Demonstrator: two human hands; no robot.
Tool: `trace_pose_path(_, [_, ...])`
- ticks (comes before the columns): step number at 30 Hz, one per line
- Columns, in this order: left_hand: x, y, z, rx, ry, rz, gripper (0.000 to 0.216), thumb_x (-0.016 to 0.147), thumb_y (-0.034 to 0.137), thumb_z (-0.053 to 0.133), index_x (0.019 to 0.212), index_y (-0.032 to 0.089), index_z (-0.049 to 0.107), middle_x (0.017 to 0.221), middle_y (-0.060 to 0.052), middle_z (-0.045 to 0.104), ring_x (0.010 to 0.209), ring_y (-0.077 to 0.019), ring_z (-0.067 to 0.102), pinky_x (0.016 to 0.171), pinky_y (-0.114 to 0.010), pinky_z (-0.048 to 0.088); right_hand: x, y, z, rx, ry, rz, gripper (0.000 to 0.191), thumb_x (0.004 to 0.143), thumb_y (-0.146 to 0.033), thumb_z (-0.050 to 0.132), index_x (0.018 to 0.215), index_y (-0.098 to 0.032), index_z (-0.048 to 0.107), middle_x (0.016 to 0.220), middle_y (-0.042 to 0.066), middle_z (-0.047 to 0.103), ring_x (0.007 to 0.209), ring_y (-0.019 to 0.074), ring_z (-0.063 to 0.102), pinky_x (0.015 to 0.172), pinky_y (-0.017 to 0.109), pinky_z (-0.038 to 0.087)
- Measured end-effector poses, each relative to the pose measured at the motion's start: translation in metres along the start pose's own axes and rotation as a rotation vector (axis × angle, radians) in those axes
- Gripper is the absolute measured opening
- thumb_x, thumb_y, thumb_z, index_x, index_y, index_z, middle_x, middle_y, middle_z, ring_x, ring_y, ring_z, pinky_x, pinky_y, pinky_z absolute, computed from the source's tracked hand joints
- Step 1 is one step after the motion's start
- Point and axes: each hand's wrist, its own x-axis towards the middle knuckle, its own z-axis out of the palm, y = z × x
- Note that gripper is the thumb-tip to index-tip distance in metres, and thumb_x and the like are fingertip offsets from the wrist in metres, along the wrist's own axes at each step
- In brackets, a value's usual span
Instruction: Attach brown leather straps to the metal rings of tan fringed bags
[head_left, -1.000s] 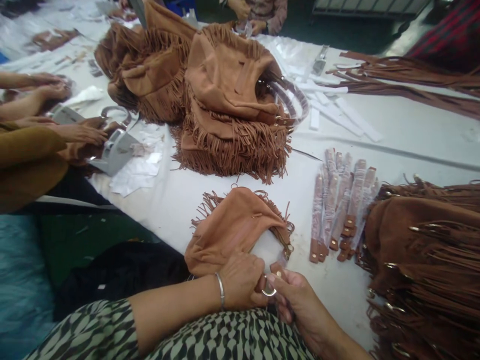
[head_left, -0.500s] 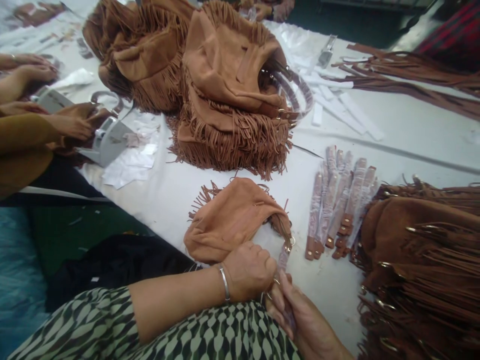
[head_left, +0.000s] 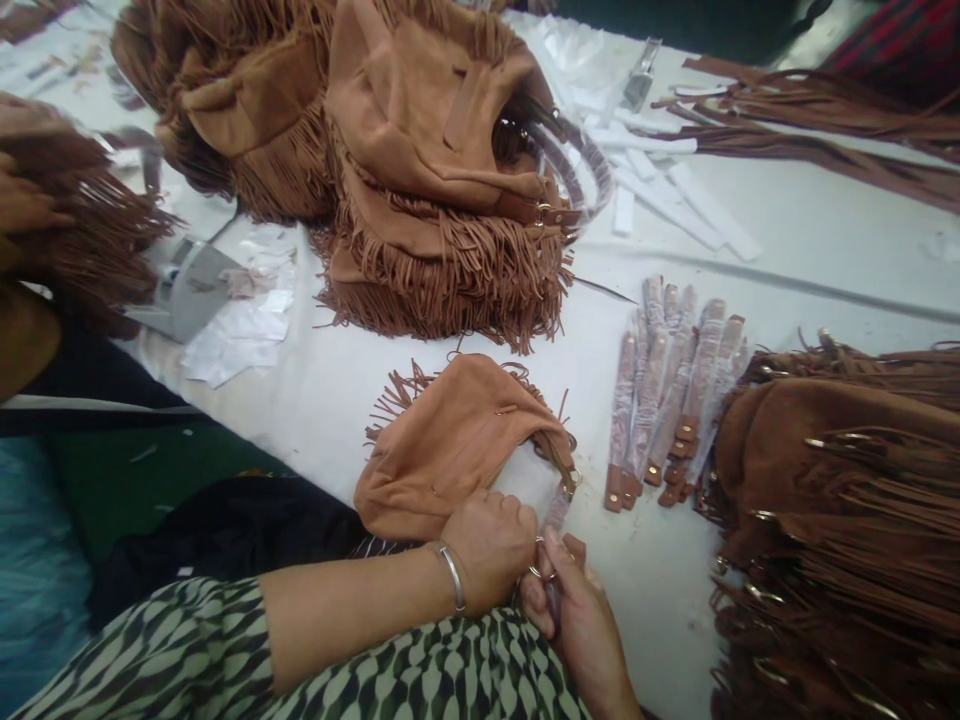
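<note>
A tan suede fringed handbag (head_left: 442,440) lies on the table edge in front of me. My left hand (head_left: 491,545), a bangle on its wrist, is closed on the near end of the bag beside a metal ring (head_left: 535,572). From the bag's far ring a plastic-wrapped strap (head_left: 556,508) runs down to my right hand (head_left: 581,610). That hand pinches the strap between thumb and fingers, close against my left hand. A brown strap end shows above its fingers. My knuckles hide exactly how strap and ring meet.
Wrapped straps (head_left: 667,390) lie right of the bag, beside a pile of dark brown fringed bags (head_left: 840,450). Stacked tan bags (head_left: 442,130) stand behind. At left, a co-worker's hand (head_left: 30,205) holds a fringed piece near a grey metal device (head_left: 199,285). Long brown strips (head_left: 787,115) lie back right.
My right hand has shifted slightly up and left, and the brown strap end now shows above its fingers. The co-worker at left now handles a fringed brown piece. The view has shifted a little.
</note>
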Motion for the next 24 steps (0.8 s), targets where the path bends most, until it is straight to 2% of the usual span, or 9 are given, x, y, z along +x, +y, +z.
trace_pose_path(2, [-0.002, -0.006, 0.000, 0.004, 0.024, 0.086, 0.012, 0.083, 0.024, 0.047, 0.077, 0.014, 0.046, 0.071, -0.007, 0.055, 0.066, -0.0230, 0.055, 0.058, -0.037, 0.044, 0.002, -0.005, -0.008, -0.088, -0.128, 0.060, 0.045, 0.071, -0.057, 0.060, 0.057, -0.017, 0.045, 0.034, -0.006, 0.040, 0.028, 0.0023, 0.025, 0.032, 0.016, 0.013])
trace_pose_path(5, [-0.003, -0.017, -0.004, 0.025, 0.045, 0.375, 0.014, 0.086, 0.025, 0.046, 0.076, 0.015, 0.047, 0.070, -0.005, 0.054, 0.065, -0.0198, 0.053, 0.058, -0.034, 0.042, 0.003, -0.017, -0.023, -0.242, -0.407, 0.197, 0.043, 0.075, -0.052, 0.058, 0.060, -0.012, 0.058, 0.029, -0.008, 0.035, 0.024, 0.0016, 0.020, 0.030, 0.017, 0.011])
trace_pose_path(7, [-0.001, -0.024, -0.009, 0.050, 0.054, 0.519, 0.015, 0.088, 0.023, 0.043, 0.076, 0.015, 0.047, 0.070, -0.005, 0.054, 0.065, -0.0184, 0.052, 0.058, -0.033, 0.041, 0.002, -0.022, -0.026, -0.288, -0.511, 0.280, 0.040, 0.073, -0.049, 0.062, 0.062, -0.010, 0.061, 0.028, -0.008, 0.034, 0.023, 0.0015, 0.019, 0.030, 0.017, 0.012])
trace_pose_path(9, [0.001, -0.027, -0.016, 0.072, 0.056, 0.553, 0.014, 0.088, 0.021, 0.042, 0.076, 0.015, 0.047, 0.071, -0.005, 0.054, 0.066, -0.0181, 0.050, 0.059, -0.033, 0.039, -0.002, -0.022, -0.024, -0.246, -0.467, 0.287, 0.036, 0.070, -0.046, 0.066, 0.062, -0.012, 0.060, 0.031, -0.008, 0.037, 0.025, 0.0020, 0.022, 0.030, 0.017, 0.015])
trace_pose_path(11, [0.001, -0.028, -0.025, 0.061, 0.035, 0.497, 0.011, 0.086, 0.022, 0.046, 0.078, 0.015, 0.047, 0.074, -0.005, 0.054, 0.068, -0.0184, 0.049, 0.061, -0.033, 0.039, -0.007, -0.017, -0.018, -0.175, -0.342, 0.212, 0.036, 0.069, -0.046, 0.067, 0.060, -0.013, 0.057, 0.034, -0.007, 0.039, 0.029, 0.0025, 0.026, 0.033, 0.016, 0.017])
trace_pose_path(14, [-0.005, -0.028, -0.037, -0.069, -0.015, 0.384, 0.023, 0.081, 0.037, 0.054, 0.082, 0.015, 0.047, 0.080, -0.005, 0.054, 0.074, -0.0191, 0.049, 0.065, -0.033, 0.038, -0.012, -0.001, -0.014, -0.093, -0.189, 0.083, 0.039, 0.066, -0.050, 0.068, 0.058, -0.014, 0.054, 0.034, -0.007, 0.037, 0.031, 0.0031, 0.026, 0.035, 0.017, 0.016])
trace_pose_path(16, [-0.011, -0.029, -0.043, -0.175, -0.043, 0.379, 0.036, 0.078, 0.050, 0.054, 0.088, 0.016, 0.047, 0.084, -0.005, 0.054, 0.077, -0.0192, 0.049, 0.068, -0.033, 0.038, -0.014, 0.009, -0.017, -0.046, -0.140, 0.041, 0.039, 0.066, -0.050, 0.068, 0.057, -0.015, 0.052, 0.033, -0.008, 0.034, 0.031, 0.0036, 0.025, 0.035, 0.017, 0.015])
trace_pose_path(20, [-0.016, -0.028, -0.047, -0.246, -0.080, 0.417, 0.043, 0.084, 0.056, 0.043, 0.098, 0.016, 0.047, 0.086, -0.005, 0.054, 0.081, -0.0185, 0.050, 0.074, -0.032, 0.038, -0.016, 0.020, -0.026, 0.027, -0.140, 0.039, 0.037, 0.069, -0.048, 0.065, 0.057, -0.017, 0.050, 0.034, -0.008, 0.032, 0.031, 0.0049, 0.025, 0.036, 0.019, 0.017])
trace_pose_path(24, [-0.013, -0.022, -0.034, -0.165, -0.031, 0.460, 0.049, 0.085, 0.061, 0.032, 0.090, 0.015, 0.048, 0.080, -0.005, 0.054, 0.074, -0.0183, 0.050, 0.068, -0.032, 0.039, -0.017, 0.022, -0.029, 0.071, -0.149, -0.006, 0.036, 0.070, -0.045, 0.065, 0.053, -0.018, 0.048, 0.033, -0.008, 0.029, 0.034, 0.0061, 0.027, 0.040, 0.020, 0.025])
